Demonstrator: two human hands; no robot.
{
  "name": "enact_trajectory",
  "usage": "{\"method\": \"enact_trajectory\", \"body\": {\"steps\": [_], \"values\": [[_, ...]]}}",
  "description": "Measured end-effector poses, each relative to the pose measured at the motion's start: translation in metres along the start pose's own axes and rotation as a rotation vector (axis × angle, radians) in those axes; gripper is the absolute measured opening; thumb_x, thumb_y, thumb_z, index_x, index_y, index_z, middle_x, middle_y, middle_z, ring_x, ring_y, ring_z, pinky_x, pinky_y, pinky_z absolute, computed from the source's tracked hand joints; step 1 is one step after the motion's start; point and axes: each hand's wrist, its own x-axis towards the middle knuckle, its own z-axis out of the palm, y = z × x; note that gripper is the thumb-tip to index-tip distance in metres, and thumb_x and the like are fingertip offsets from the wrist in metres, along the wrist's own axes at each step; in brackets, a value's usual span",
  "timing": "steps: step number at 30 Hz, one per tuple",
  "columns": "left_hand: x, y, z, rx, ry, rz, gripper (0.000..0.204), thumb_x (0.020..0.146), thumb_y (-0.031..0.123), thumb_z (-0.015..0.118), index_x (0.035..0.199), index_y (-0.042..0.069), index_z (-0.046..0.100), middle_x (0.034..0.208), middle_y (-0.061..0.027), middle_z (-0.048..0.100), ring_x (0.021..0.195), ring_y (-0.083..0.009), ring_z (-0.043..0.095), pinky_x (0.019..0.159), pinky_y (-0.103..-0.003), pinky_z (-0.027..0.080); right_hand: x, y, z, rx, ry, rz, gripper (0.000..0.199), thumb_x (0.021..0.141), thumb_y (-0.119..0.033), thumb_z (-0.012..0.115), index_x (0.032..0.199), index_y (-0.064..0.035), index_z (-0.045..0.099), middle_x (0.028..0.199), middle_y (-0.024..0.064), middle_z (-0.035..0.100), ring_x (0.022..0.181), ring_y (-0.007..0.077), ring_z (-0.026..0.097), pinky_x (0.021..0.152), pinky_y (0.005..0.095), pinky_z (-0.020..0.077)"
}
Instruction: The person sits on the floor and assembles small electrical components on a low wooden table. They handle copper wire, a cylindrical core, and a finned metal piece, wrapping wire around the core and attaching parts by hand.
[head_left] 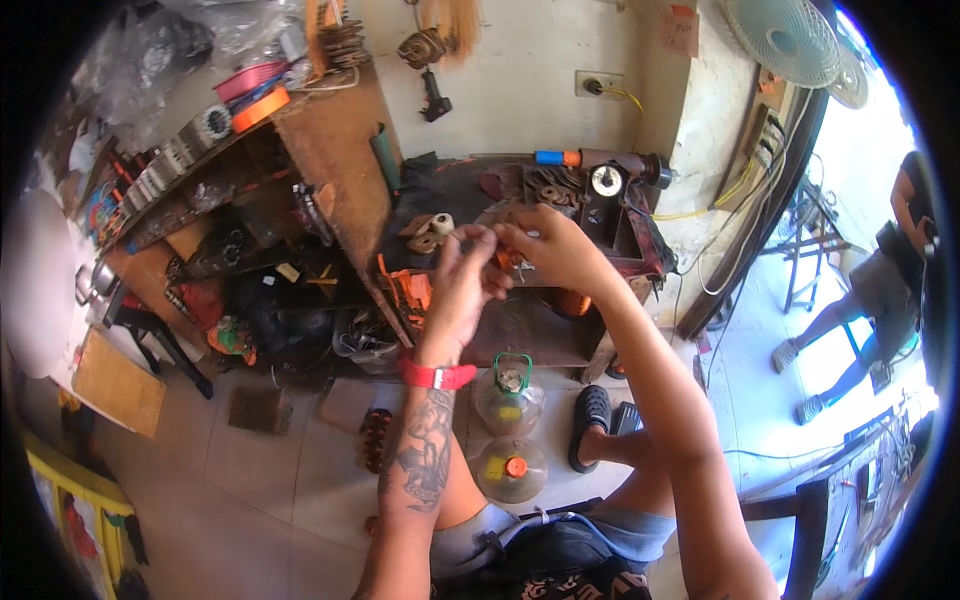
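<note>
My left hand (464, 280), with a red watch (438, 375) on its wrist, is raised over the dark workbench (530, 325). Beside it, my right hand (548, 248) meets it at the fingertips. Both hands are closed in a pinch, and whatever sits between the fingers is too small or hidden to name. A bit of orange shows just under the fingers; I cannot tell whether it is held. Left of the hands, a small white spool (442, 224) stands on the bench. To their right is a compartment tray (622, 225) with metal parts and a round white-faced dial (606, 181).
Two clear jugs, one green-handled (510, 395) and one orange-capped (509, 470), stand on the floor between my legs. A wooden shelf (335, 150) crowded with spools and parts rises at left. Another person (890, 270) is at the far right, beyond the doorway. A fan (785, 40) hangs upper right.
</note>
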Motion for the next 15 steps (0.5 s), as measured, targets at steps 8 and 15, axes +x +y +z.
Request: {"method": "enact_trajectory", "body": {"steps": [8,15], "values": [[-0.038,0.014,-0.002,0.006,0.001,-0.123,0.033,0.101,0.026,0.073,0.129,0.019,0.057,0.097,-0.0006,0.070,0.061,-0.0052,0.059,0.052,-0.020,0.047,-0.047,-0.017,-0.004,-0.454,0.258,-0.196,0.033,0.092,-0.040,0.076,0.100,-0.0078,0.071,0.103,0.0158,0.068,0.095,0.0364,0.069,0.087,0.0486,0.0513],[-0.096,0.126,-0.064,0.355,-0.103,0.075,0.026,0.100,0.019,0.071,0.123,0.007,0.064,0.114,-0.0100,0.077,0.049,0.0027,0.035,0.042,-0.017,0.023,-0.093,0.048,-0.059,-0.295,0.120,-0.004,0.035,0.097,-0.031,0.074,0.110,0.0003,0.068,0.105,0.0187,0.070,0.092,0.0331,0.072,0.082,0.0416,0.0550]]}}
